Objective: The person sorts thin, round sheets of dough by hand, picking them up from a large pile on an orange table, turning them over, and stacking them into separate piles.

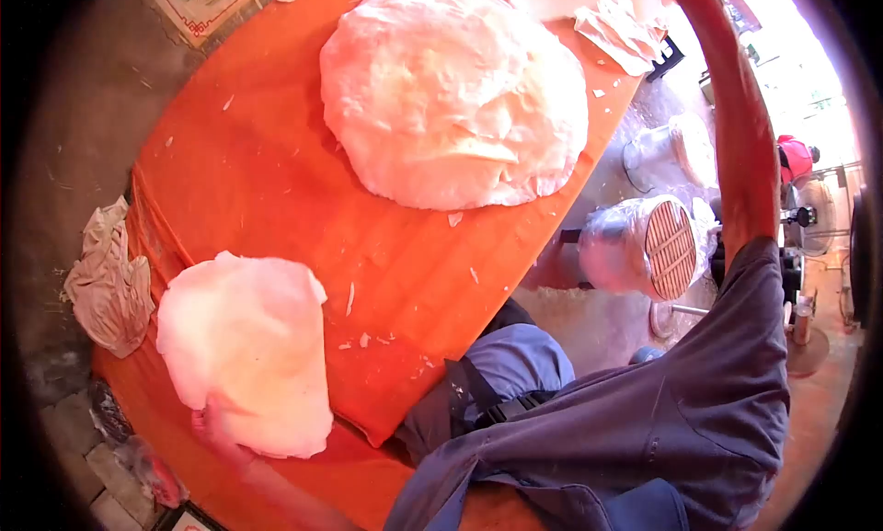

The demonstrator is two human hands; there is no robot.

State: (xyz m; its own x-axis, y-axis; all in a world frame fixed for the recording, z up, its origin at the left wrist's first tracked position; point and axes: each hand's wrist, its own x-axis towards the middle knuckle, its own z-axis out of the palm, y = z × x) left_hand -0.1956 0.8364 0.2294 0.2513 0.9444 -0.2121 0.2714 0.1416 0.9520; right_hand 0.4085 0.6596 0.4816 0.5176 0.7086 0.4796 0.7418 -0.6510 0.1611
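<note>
My left hand (213,428) grips the lower edge of a pale, thin, folded round sheet (246,347) that rests on the orange-covered table (276,163) at the lower left. Only a few fingers show beneath the sheet. A big round pile of the same thin pale sheets (451,94) lies farther back on the table, apart from the held one. My right arm (736,136), bare below a grey-blue sleeve, stretches up along the right side to the top edge, and its hand is cut off by the frame.
Small flakes dot the orange cloth. Torn sheet pieces (621,30) lie at the far right corner of the table. A crumpled beige cloth (110,287) hangs off the left side. A plastic-wrapped metal device with a round grille (658,251) stands on the floor right of the table.
</note>
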